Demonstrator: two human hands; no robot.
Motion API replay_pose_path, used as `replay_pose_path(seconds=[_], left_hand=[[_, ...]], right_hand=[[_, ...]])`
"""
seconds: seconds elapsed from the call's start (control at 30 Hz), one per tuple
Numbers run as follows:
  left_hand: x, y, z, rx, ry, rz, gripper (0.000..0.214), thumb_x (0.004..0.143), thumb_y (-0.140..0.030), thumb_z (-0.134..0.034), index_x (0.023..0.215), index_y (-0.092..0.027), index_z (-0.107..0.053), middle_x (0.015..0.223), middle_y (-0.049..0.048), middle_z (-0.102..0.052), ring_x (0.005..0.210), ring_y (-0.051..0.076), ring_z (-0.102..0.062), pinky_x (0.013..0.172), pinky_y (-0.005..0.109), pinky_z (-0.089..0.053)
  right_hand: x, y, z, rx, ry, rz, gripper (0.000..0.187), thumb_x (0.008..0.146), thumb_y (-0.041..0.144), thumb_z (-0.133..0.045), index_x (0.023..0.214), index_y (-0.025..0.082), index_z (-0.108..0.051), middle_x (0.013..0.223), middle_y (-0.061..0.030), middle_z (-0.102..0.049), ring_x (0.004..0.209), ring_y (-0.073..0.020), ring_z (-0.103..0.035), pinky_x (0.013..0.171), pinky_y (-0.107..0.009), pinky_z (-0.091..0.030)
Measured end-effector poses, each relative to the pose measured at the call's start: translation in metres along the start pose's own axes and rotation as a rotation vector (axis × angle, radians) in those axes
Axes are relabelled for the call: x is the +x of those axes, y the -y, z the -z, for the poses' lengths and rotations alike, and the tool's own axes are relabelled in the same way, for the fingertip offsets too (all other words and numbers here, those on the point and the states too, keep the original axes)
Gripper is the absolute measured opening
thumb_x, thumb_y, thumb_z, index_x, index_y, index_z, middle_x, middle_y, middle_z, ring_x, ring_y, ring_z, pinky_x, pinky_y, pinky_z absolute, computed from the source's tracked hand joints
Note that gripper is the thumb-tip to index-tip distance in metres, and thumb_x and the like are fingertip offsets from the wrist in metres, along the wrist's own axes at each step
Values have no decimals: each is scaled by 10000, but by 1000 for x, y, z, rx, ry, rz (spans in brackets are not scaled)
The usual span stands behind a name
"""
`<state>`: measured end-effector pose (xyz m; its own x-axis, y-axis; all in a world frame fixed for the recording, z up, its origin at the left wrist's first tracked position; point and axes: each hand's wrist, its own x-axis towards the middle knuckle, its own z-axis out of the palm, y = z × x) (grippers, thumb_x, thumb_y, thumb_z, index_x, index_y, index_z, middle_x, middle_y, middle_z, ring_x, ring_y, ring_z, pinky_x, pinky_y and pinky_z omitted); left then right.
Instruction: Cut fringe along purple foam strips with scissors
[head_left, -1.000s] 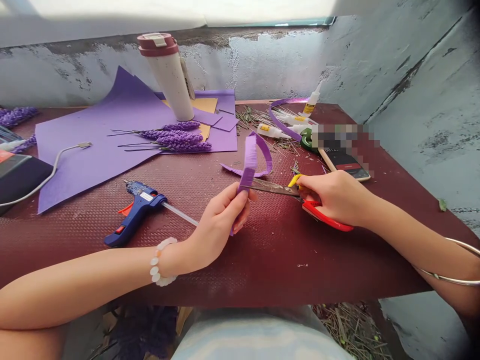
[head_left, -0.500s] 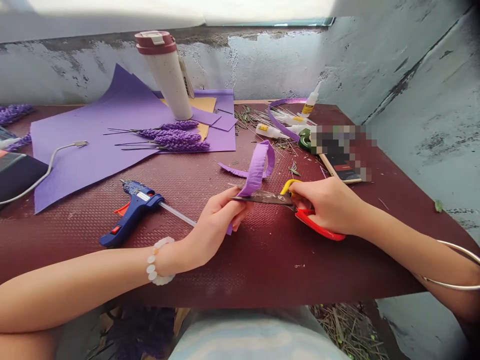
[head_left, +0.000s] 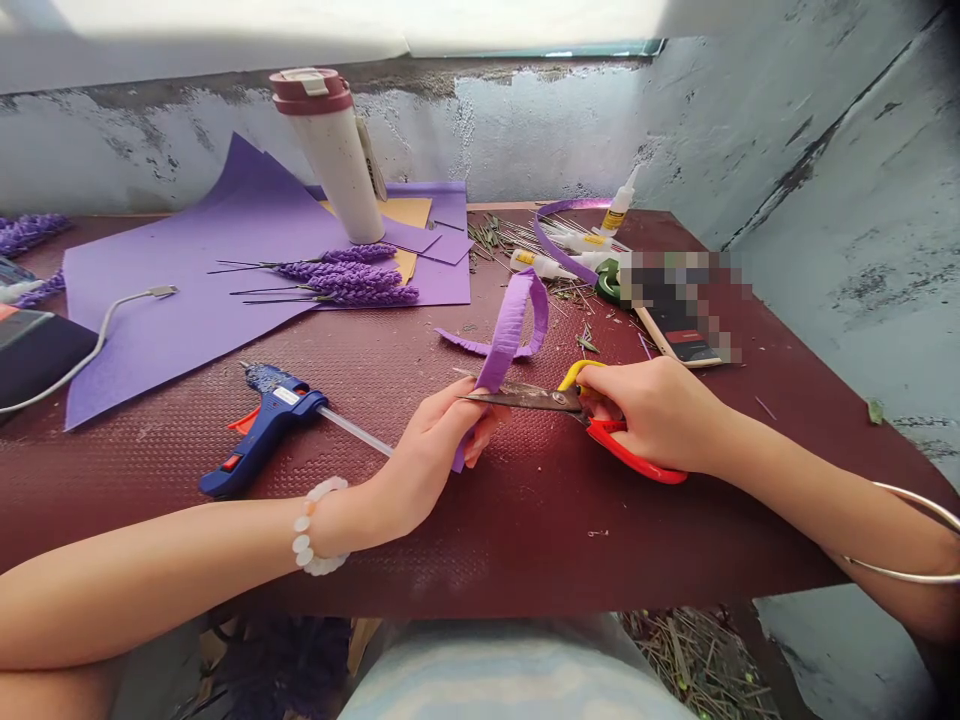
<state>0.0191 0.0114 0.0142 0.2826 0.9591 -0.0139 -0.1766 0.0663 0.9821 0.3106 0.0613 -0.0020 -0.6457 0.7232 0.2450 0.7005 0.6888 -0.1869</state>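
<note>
Pinching a fringed purple strip (head_left: 508,330) tight, the left hand (head_left: 431,450) held it steady for the scissors (head_left: 525,397) (they had a red and yellow grip). Its fingers were close together on the strip, just above the dark red table (head_left: 540,540). The right hand (head_left: 656,415) had its fingers curled tight through the handles, and the thin blades sat against the strip.
</note>
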Motion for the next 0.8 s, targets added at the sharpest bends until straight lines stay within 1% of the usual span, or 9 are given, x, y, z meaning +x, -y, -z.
replay_pose_path(seconds=[0.13, 0.23, 0.33, 0.47, 0.53, 0.57, 0.63, 0.7, 0.8], left_hand=[[-1, -1, -1, 32, 10, -7, 299, 1025, -400, -726, 791, -246, -622, 668, -60, -507, 586, 119, -401, 562, 285, -369], [-3, -1, 0, 101, 32, -14, 322, 1091, -423, -700, 831, -252, -617, 661, -74, -497, 591, 124, -416, 582, 292, -403], [-5, -1, -1, 126, 63, -59, 363, 1152, -478, -700, 881, -249, -627, 681, -85, -493, 588, 126, -417, 574, 298, -419], [-5, 0, -2, 148, 81, -82, 372, 1173, -512, -714, 931, -236, -650, 673, -88, -507, 573, 123, -424, 559, 299, -390], [-4, 0, -2, 158, 86, -73, 375, 1177, -505, -707, 917, -245, -633, 651, -94, -496, 561, 121, -422, 554, 296, -383], [-3, 0, -1, 163, 87, -72, 388, 1177, -501, -707, 894, -255, -612, 644, -95, -489, 557, 119, -418, 552, 294, -383], [-2, 0, -1, 168, 92, -80, 421, 1177, -505, -711, 857, -271, -568, 635, -97, -476, 554, 114, -413, 549, 288, -385], [-2, 0, 0, 167, 93, -83, 435, 1176, -518, -723, 855, -271, -565, 639, -98, -469, 557, 112, -404, 543, 279, -382], [-3, 1, 0, 145, 92, -68, 492, 1166, -540, -757, 819, -279, -528, 645, -102, -446, 561, 103, -383, 534, 262, -372]], right_hand=[[-1, 0, -2, -17, -16, 4, 291, 896, 285, -647, 1132, 265, -817, 674, 23, -750, 557, -222, -671, 608, -332, -406], [-2, 1, -2, -28, -9, -10, 226, 897, 279, -661, 1080, 270, -793, 680, 25, -757, 561, -219, -668, 618, -328, -408], [-4, 2, -3, -40, -21, 21, 185, 909, 264, -657, 1053, 269, -774, 664, 31, -728, 539, -221, -652, 610, -337, -393], [-8, 3, -6, -56, -44, 57, 124, 919, 209, -648, 997, 271, -723, 654, 36, -688, 535, -220, -649, 617, -344, -393], [-10, 5, -7, -70, -40, 48, 65, 935, 225, -658, 943, 286, -678, 665, 26, -687, 553, -223, -650, 623, -346, -393], [-10, 6, -8, -77, -36, 42, 65, 956, 243, -657, 917, 295, -653, 665, 23, -681, 556, -224, -643, 624, -348, -390], [-10, 8, -7, -88, -35, 25, 136, 1014, 278, -630, 882, 307, -611, 660, 19, -668, 559, -225, -625, 627, -353, -380], [-9, 10, -6, -78, -36, 14, 166, 1053, 290, -594, 889, 310, -602, 659, 19, -663, 559, -227, -618, 630, -356, -375], [-9, 11, -4, -27, -22, 21, 138, 1042, 266, -578, 915, 310, -609, 641, 33, -639, 534, -223, -597, 629, -356, -379]])
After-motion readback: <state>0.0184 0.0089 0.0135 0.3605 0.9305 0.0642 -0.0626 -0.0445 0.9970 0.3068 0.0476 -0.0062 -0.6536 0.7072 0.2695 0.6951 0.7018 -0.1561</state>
